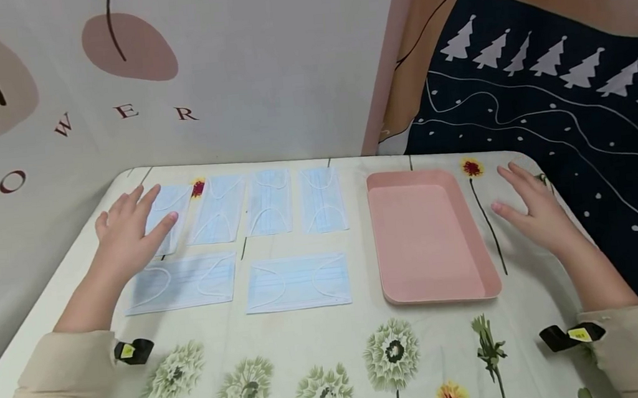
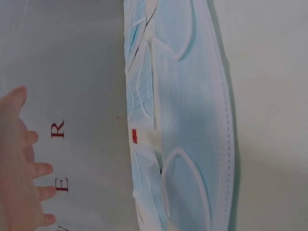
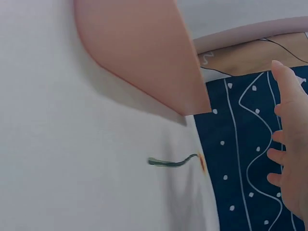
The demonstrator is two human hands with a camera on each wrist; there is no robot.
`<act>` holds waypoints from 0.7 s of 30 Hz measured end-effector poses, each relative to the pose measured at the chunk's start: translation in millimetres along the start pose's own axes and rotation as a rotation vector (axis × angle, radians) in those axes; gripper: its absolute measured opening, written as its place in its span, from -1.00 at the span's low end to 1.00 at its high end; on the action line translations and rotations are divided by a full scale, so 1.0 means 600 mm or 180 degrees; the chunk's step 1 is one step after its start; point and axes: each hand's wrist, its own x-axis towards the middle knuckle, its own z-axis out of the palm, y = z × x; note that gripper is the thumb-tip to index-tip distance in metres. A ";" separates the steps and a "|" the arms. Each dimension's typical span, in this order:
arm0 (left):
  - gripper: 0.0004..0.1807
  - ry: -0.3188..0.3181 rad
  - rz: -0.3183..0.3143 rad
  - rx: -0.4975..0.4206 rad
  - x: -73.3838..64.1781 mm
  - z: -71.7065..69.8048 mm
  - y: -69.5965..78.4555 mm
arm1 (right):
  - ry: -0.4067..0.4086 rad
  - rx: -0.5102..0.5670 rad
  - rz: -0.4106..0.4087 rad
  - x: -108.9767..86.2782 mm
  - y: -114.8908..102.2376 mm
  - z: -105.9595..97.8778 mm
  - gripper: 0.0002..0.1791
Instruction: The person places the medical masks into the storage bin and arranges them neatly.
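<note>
Several light blue face masks with white ear loops lie flat on the table. A back row of upright ones includes a mask (image 1: 323, 200) at its right end; in front lie two sideways, a left mask (image 1: 182, 283) and a right mask (image 1: 297, 283). My left hand (image 1: 130, 229), fingers spread, hovers over the leftmost back mask (image 1: 172, 235) and partly hides it. To the right of the masks sits a pink rectangular tray (image 1: 429, 240) with nothing in it. My right hand (image 1: 539, 210) is held beyond the tray's right side, fingers apart, holding nothing.
A white cloth with printed flowers covers the table (image 1: 308, 343). Behind it hangs a pale curtain (image 1: 265, 91) with lettering, and at the right a dark blue cloth (image 1: 514, 102) with white trees. Black wrist straps (image 1: 134, 351) show at both sleeves.
</note>
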 end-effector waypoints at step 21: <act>-0.31 -0.0148 -0.0356 -0.0647 0.016 -0.009 -0.072 | -0.0375 0.0847 0.0021 -0.013 0.024 0.051 -0.39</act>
